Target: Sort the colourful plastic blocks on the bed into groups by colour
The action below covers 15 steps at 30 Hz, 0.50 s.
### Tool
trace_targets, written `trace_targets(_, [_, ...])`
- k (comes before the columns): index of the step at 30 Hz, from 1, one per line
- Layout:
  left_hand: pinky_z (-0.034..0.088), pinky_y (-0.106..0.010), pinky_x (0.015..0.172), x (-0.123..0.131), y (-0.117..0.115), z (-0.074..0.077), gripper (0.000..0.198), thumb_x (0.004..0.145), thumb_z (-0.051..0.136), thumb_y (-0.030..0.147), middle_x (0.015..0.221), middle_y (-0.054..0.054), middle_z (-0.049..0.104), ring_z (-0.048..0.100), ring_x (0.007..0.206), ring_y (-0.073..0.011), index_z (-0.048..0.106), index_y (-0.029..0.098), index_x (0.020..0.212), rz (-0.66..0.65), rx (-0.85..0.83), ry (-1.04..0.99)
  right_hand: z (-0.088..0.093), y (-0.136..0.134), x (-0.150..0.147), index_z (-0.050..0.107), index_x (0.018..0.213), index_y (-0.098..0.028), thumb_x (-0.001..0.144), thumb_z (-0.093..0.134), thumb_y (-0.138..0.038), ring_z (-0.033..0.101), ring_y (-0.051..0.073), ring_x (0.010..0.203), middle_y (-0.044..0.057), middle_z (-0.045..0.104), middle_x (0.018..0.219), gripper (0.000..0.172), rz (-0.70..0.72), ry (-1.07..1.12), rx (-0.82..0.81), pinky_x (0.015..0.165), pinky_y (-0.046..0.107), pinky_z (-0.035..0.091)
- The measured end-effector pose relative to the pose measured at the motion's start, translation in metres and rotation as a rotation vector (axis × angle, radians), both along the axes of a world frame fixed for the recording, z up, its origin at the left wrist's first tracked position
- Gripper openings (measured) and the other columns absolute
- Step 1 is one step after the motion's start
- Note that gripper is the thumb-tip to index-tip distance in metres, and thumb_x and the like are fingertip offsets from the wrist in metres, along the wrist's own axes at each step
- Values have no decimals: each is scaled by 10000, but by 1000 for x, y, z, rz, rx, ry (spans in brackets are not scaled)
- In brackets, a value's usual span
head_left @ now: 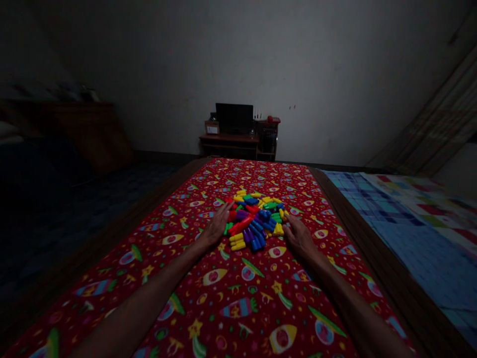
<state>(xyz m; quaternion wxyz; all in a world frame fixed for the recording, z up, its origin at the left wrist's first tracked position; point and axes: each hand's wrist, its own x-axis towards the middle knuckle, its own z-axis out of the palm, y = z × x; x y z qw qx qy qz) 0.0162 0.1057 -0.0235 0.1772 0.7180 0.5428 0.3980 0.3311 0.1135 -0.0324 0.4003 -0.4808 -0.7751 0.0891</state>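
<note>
A loose pile of bright plastic toy pieces in red, yellow, blue, green and purple lies on a red cloth printed with rockets and stars. At the pile's left edge rests my left hand, palm turned inward, fingers stretched forward against the outer pieces. My right hand is at the right edge, beside the yellow pieces, with its thumb and fingers apart. Neither hand visibly grips a piece. Some fingers of the right hand are hard to make out in the dim light.
Beyond the cloth's far end, a low desk carries a black monitor, a box and a red telephone-like object. Blue checked bedding lies to the right. On the left stands a dark wooden cabinet.
</note>
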Motion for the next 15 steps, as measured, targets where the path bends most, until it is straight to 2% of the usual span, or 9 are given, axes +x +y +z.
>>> trace_targets(3, [271,-423,1152,-3,0,4,582,956,194,491,1442,-101,467,378,1365,-217,455,175,1370,84,27,-133,7,6,0,633,1180,-162,892,429,-377,627,252,1022,133,678,1123,413,-43,24,-16,880,395,491])
trace_targets(6, [336,-453,1112,-9,3,7,555,943,242,474,1373,-125,535,464,1302,-237,474,163,1340,186,6,-238,18,16,-3,664,1097,-152,871,464,-396,633,251,961,134,694,1042,387,-97,-92,9,830,358,481])
trace_targets(10, [420,-454,1042,-15,5,7,513,897,338,435,1324,-137,575,550,1213,-254,497,162,1302,219,-49,-226,30,27,-7,695,836,-150,878,423,-394,627,214,763,111,690,800,368,-154,-261,-54,688,286,440])
trace_targets(12, [440,-449,1023,-16,6,7,501,871,368,407,1314,-133,586,564,1195,-257,508,162,1285,221,-50,-190,34,32,-2,694,783,-152,863,409,-390,617,199,710,101,684,758,379,-228,-213,-76,639,266,416])
trace_targets(15, [473,-435,987,-16,8,6,482,845,380,376,1263,-128,623,598,1147,-254,535,161,1248,224,-46,-157,37,47,19,705,766,-138,819,409,-399,603,185,634,76,676,692,398,-345,4,-135,567,246,395])
